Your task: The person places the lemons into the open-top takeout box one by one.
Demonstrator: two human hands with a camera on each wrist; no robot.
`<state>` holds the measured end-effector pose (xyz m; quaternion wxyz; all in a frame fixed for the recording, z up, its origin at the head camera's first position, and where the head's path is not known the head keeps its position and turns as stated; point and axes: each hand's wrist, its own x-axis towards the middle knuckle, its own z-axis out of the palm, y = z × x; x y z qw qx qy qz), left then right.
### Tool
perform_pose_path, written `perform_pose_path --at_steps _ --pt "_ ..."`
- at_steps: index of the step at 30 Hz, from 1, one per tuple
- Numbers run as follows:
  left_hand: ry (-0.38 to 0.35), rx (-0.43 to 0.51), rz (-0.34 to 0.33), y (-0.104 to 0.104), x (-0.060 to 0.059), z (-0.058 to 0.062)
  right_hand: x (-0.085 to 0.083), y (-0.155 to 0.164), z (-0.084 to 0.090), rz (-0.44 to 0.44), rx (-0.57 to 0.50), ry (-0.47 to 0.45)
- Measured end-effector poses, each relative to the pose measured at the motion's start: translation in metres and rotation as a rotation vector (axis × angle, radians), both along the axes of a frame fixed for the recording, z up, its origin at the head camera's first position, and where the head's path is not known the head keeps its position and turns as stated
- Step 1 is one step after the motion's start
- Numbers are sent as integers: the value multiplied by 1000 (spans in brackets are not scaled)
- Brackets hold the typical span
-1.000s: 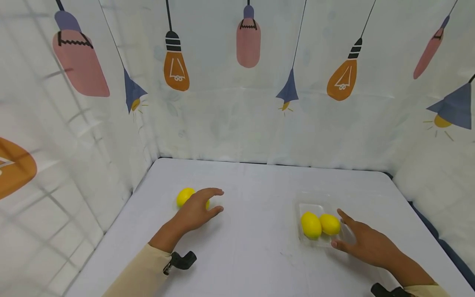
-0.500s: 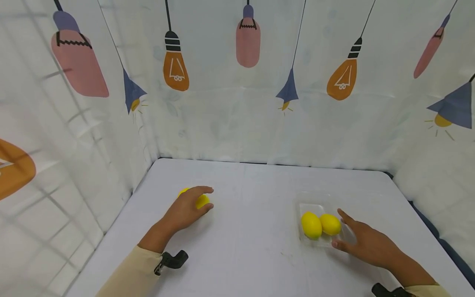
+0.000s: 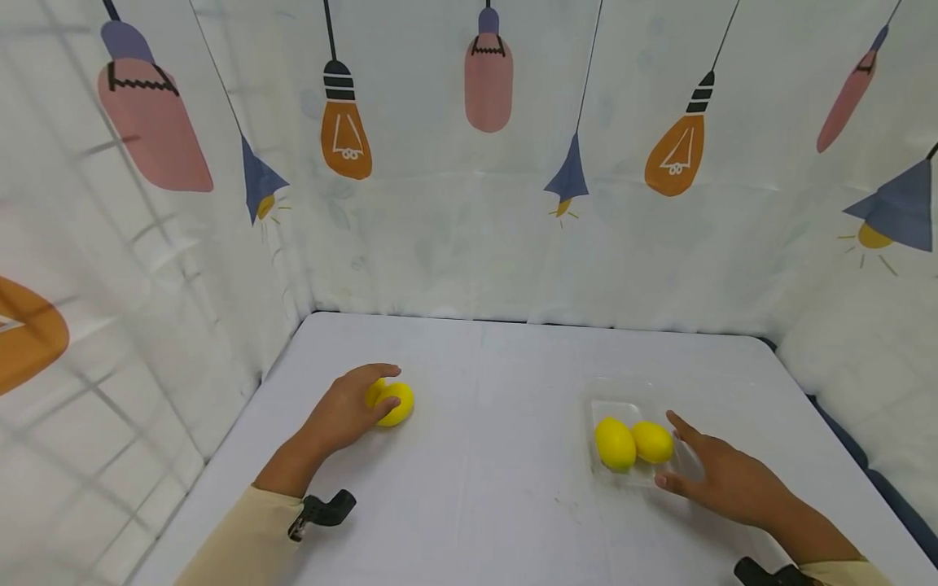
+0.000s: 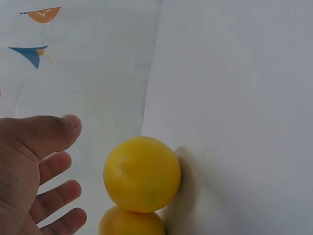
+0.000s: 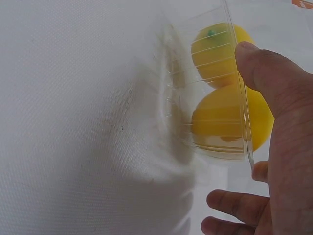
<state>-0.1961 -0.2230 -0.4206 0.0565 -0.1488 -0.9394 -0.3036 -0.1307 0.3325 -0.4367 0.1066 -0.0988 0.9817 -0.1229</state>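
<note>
Holding our right hand (image 3: 721, 480), fingers spread, at the clear tray (image 3: 615, 409) — two lemons (image 3: 615, 445) inside it — we have our left hand (image 3: 348, 409), fingers parted, beside two loose lemons (image 3: 399, 405) left of the tray

The place looks like a small screened-off work booth; whether it stands in a home, a lab or an office cannot be told. Pale curtain cloth (image 3: 447, 244) hangs behind the table and down the left and right sides of the frame, creased and printed with pink lamps (image 3: 488, 85), orange bulbs (image 3: 347, 142) and blue lampshades (image 3: 568, 167). At the left, a grid of grey lines (image 3: 103, 391) crosses the cloth, perhaps shadows or a frame behind it. A table (image 3: 476, 472) with a plain white top and rounded far corners fills the lower middle, its far edge close against the back cloth.
</note>
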Motion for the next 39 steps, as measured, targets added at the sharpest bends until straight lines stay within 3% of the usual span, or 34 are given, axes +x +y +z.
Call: perform_pose_path --at_steps 7,21,39 --pt "-1 25 37 -15 -3 0 1 -2 1 0 2 1" --pt "-124 -66 28 -47 -18 -7 1 0 -1 9 -13 12" --pt "-176 -26 -21 -57 -28 -21 0 0 -1 5 -10 19"
